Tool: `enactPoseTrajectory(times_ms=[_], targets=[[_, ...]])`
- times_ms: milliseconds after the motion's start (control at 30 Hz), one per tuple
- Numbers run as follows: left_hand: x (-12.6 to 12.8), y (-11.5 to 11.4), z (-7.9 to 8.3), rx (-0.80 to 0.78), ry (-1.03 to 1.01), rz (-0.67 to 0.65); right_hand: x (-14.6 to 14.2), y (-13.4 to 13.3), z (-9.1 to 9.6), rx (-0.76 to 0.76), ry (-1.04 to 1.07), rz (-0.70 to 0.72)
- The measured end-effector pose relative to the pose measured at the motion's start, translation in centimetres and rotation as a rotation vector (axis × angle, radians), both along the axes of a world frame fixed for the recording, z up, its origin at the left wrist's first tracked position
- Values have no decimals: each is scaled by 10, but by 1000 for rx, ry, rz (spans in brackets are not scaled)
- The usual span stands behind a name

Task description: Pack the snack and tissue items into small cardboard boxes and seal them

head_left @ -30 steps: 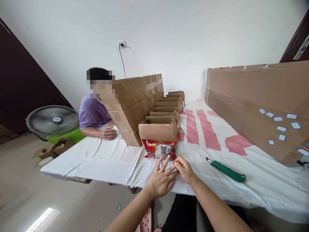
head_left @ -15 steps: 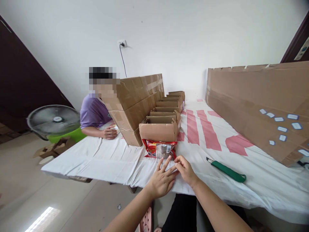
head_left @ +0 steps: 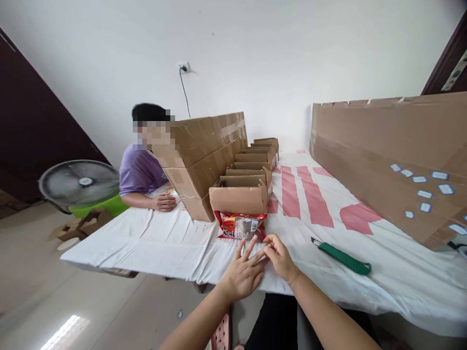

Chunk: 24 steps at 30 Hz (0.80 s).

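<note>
My left hand (head_left: 243, 273) rests at the near edge of the table with its fingers stretched out and spread, holding nothing. My right hand (head_left: 280, 258) is curled beside it, its fingertips pinching one of the left hand's fingers. Just beyond both hands lies a red snack packet (head_left: 241, 225) on the white cloth, in front of the nearest open cardboard box (head_left: 240, 194).
A row of open cardboard boxes (head_left: 255, 158) runs back from the packet, beside stacked taped cartons (head_left: 204, 155). A green utility knife (head_left: 343, 258) lies to the right. Flat cardboard with stickers (head_left: 394, 160) leans at right. A person in a purple shirt (head_left: 141, 171) sits at left by a fan (head_left: 79, 183).
</note>
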<state>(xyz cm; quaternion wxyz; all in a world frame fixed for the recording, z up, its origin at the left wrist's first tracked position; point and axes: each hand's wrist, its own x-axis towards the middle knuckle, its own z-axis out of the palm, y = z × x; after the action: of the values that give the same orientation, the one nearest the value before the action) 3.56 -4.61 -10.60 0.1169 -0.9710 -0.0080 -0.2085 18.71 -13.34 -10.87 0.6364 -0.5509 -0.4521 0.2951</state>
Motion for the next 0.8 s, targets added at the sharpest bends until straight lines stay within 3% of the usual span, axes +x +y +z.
enactPoseTrajectory(times_ms=[500, 800], targets=[[-2, -1, -3, 51, -90, 53, 0, -6, 7, 88, -137, 59], [-1, -2, 0, 66, -61, -5, 1, 1, -4, 23, -117, -19]])
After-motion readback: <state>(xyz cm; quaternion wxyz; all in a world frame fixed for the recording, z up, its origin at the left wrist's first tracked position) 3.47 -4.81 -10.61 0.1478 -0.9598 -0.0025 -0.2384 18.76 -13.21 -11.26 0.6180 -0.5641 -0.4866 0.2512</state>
